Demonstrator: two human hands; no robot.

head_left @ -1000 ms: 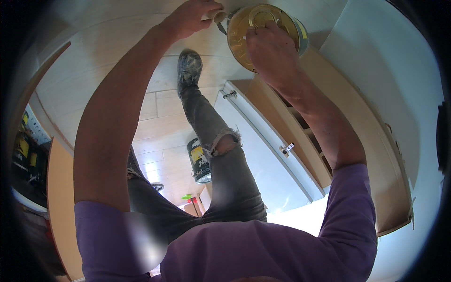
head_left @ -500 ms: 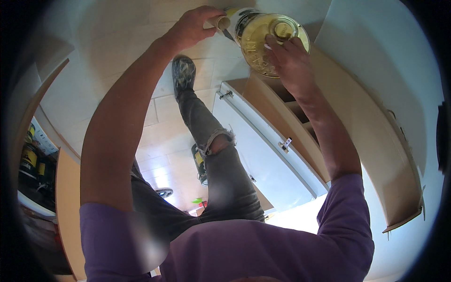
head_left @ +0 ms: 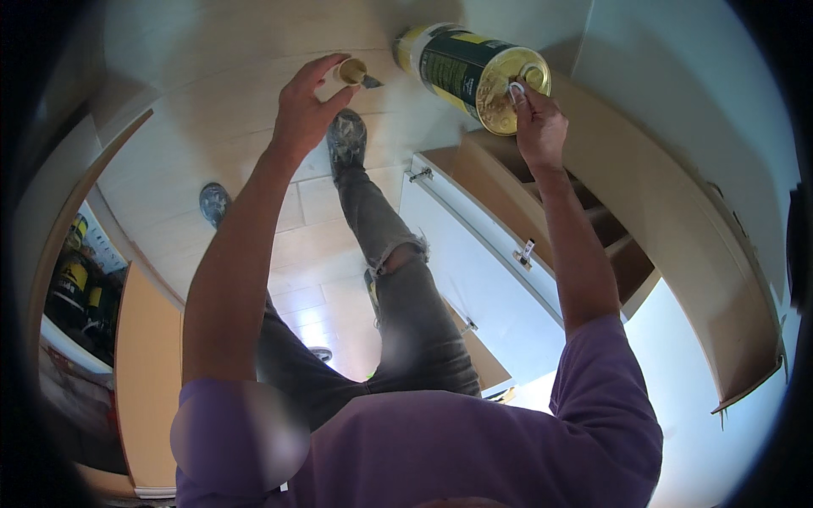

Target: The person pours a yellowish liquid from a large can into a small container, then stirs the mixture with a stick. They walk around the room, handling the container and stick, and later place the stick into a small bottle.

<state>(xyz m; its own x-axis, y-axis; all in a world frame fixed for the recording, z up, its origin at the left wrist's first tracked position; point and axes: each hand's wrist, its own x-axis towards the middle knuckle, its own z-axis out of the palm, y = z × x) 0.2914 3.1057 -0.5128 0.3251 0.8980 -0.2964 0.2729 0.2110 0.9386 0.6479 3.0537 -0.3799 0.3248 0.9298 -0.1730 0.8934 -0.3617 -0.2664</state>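
Person in a purple shirt, seated or crouched on a pale tiled floor (head_left: 212, 110), legs stretched ahead, both arms raised out in front; right hand (head_left: 539, 127) closed on the gold end of a large can (head_left: 470, 72), a finger hooked through the white ring on its lid; the can is lifted clear of the floor, lying on its side with the lid turned toward the person, dark green and yellow label along the wall; left hand (head_left: 306, 106) pinched shut round a small yellowish cap (head_left: 351, 71), held just beside the can but apart from it; whether the dark bit at the cap's end is a spout or a tab, cannot tell; open cabinet (head_left: 542, 212) to the right, white door (head_left: 483, 271) swung out, shelves inside; bottles (head_left: 72, 284) on a low shelf far left; judgement: the can looks metal, stiff, probably heavy if full, smooth wall likely slippery; the ring is the sure hold, a second palm under the body would steady it
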